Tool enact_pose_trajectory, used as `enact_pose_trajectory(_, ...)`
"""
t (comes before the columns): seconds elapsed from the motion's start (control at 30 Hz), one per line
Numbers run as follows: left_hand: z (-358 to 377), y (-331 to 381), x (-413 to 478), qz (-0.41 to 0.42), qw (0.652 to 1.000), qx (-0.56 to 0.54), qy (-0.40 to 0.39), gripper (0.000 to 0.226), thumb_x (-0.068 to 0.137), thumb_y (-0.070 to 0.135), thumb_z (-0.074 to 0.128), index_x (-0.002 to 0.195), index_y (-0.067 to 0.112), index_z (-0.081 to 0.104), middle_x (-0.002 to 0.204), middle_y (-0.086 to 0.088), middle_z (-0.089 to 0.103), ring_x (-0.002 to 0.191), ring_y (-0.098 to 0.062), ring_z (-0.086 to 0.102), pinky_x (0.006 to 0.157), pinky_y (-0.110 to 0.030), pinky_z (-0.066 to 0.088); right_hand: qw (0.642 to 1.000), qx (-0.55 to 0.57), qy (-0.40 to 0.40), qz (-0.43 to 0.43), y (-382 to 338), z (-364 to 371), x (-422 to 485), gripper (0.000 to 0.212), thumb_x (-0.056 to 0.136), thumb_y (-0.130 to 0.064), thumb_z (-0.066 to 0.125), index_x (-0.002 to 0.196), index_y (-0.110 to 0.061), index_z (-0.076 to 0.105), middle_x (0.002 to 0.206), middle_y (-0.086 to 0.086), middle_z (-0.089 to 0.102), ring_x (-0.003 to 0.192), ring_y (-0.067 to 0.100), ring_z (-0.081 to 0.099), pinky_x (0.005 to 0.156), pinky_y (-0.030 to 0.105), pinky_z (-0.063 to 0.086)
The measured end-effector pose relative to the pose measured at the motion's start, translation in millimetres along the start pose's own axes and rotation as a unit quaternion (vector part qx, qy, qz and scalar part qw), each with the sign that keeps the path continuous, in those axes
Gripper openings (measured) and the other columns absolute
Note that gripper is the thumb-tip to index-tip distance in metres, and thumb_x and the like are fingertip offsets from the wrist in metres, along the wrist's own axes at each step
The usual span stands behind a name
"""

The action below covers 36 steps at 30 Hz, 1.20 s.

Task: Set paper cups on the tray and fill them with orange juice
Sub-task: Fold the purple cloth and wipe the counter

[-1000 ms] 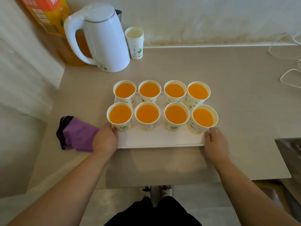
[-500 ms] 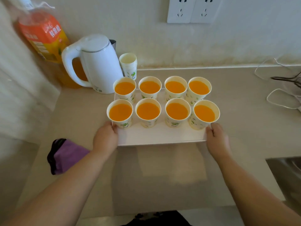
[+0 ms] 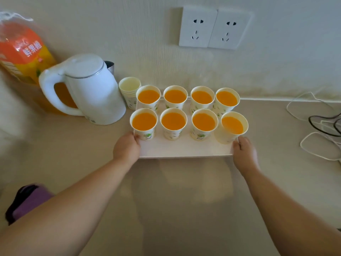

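A white tray (image 3: 184,149) hangs above the beige counter, casting a shadow below it. On it stand several paper cups (image 3: 173,123) in two rows, all filled with orange juice. The near right cup (image 3: 231,127) leans a little to the right. My left hand (image 3: 126,150) grips the tray's left edge, thumb by the near left cup. My right hand (image 3: 243,155) grips the right edge. The orange juice bottle (image 3: 22,52) stands at the far left behind the kettle.
A white kettle (image 3: 88,89) stands left of the tray, with a stack of unused paper cups (image 3: 129,91) beside it. Two wall sockets (image 3: 215,27) sit above. White and black cables (image 3: 321,126) lie at the right. A purple cloth (image 3: 27,200) lies at the near left.
Both hands have lifted the tray off the counter and carried it toward the wall. The view has tilted up, so the sockets now show.
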<state>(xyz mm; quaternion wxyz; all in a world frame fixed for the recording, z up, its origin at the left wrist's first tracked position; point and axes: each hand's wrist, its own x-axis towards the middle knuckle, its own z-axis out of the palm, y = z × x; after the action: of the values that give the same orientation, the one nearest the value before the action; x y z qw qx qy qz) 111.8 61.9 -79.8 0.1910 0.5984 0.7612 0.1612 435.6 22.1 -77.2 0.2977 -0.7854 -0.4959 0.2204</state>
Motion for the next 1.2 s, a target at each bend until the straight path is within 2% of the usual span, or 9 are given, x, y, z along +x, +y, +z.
enact_pose_trajectory(0.07,6.5,6.3,10.9,-0.002,1.000,0.008,-0.004,0.030,0.101,0.018,0.035,0.104,-0.003,0.056,0.103,-0.025,0.063,0.097,-0.041,0.058,0.067,-0.034,0.034,1.000,-0.007,-0.001,0.008,2.6,3.9,13.0,0.033,0.097,-0.009,0.037,0.065,-0.016,0.040,0.085,0.009,0.048,0.080,0.023,0.043,0.069,0.030,0.030)
enact_pose_trajectory(0.23,20.1,14.0,40.1,0.001,0.999,0.028,-0.016,0.029,0.100,0.019,0.035,0.107,0.000,0.057,0.106,-0.023,0.063,0.098,-0.040,0.058,0.070,-0.036,0.038,0.999,-0.053,0.007,0.012,10.0,17.9,45.1,0.024,0.097,-0.011,0.039,0.075,-0.005,0.048,0.084,0.009,0.051,0.081,0.025,0.046,0.069,0.031,0.033)
enact_pose_trajectory(0.43,28.3,9.9,60.1,0.004,0.998,0.062,-0.023,0.029,0.100,0.019,0.036,0.110,0.000,0.055,0.106,-0.023,0.063,0.099,-0.041,0.058,0.069,-0.036,0.037,0.995,-0.092,0.020,-0.020,12.6,31.9,64.3,0.036,0.094,-0.006,0.041,0.061,-0.019,0.034,0.077,0.006,0.046,0.078,0.025,0.042,0.070,0.032,0.030)
enact_pose_trajectory(0.53,29.3,9.8,64.8,0.013,0.997,0.075,-0.021,0.029,0.100,0.020,0.036,0.109,0.000,0.054,0.105,-0.023,0.063,0.098,-0.041,0.058,0.067,-0.035,0.036,0.994,-0.106,0.012,-0.018,12.0,34.7,68.6,0.028,0.095,-0.007,0.040,0.067,-0.011,0.040,0.080,0.007,0.047,0.081,0.024,0.041,0.074,0.031,0.031)
enact_pose_trajectory(0.63,28.7,11.2,67.7,0.016,0.996,0.087,-0.020,0.027,0.100,0.020,0.037,0.110,0.001,0.054,0.103,-0.022,0.063,0.096,-0.040,0.058,0.066,-0.035,0.036,0.993,-0.115,0.007,-0.025,11.6,37.0,70.9,0.032,0.095,-0.007,0.040,0.064,-0.014,0.036,0.080,0.007,0.046,0.082,0.023,0.039,0.073,0.031,0.030)
enact_pose_trajectory(0.73,27.8,11.5,69.6,0.019,0.994,0.101,-0.020,0.026,0.099,0.019,0.037,0.109,0.001,0.054,0.102,-0.022,0.063,0.094,-0.041,0.058,0.065,-0.035,0.036,0.992,-0.122,0.003,-0.031,11.5,37.6,72.8,0.024,0.095,-0.007,0.039,0.071,-0.009,0.042,0.080,0.007,0.046,0.083,0.023,0.040,0.073,0.032,0.031)
enact_pose_trajectory(0.97,26.4,14.5,71.7,0.021,0.993,0.115,-0.024,0.025,0.099,0.017,0.037,0.109,0.001,0.054,0.102,-0.021,0.063,0.094,-0.039,0.057,0.063,-0.034,0.034,0.990,-0.134,0.002,-0.034,8.5,36.1,78.1,0.036,0.094,-0.007,0.039,0.061,-0.018,0.031,0.075,0.004,0.043,0.081,0.023,0.040,0.070,0.031,0.028)
enact_pose_trajectory(1.13,25.2,15.0,75.9,0.024,0.991,0.129,-0.028,0.026,0.099,0.017,0.037,0.110,0.002,0.053,0.102,-0.021,0.062,0.094,-0.039,0.056,0.064,-0.034,0.033,0.990,-0.135,-0.003,-0.033,7.6,35.1,80.0,0.025,0.094,-0.007,0.038,0.069,-0.009,0.040,0.077,0.006,0.045,0.082,0.023,0.040,0.070,0.031,0.029)
enact_pose_trajectory(1.2,24.6,15.5,78.1,0.020,0.990,0.134,-0.031,0.025,0.099,0.018,0.036,0.111,0.003,0.053,0.103,-0.019,0.062,0.095,-0.039,0.056,0.064,-0.035,0.034,0.990,-0.134,-0.002,-0.034,7.5,35.5,78.9,0.027,0.094,-0.007,0.038,0.068,-0.010,0.038,0.077,0.005,0.044,0.082,0.022,0.040,0.070,0.031,0.029)
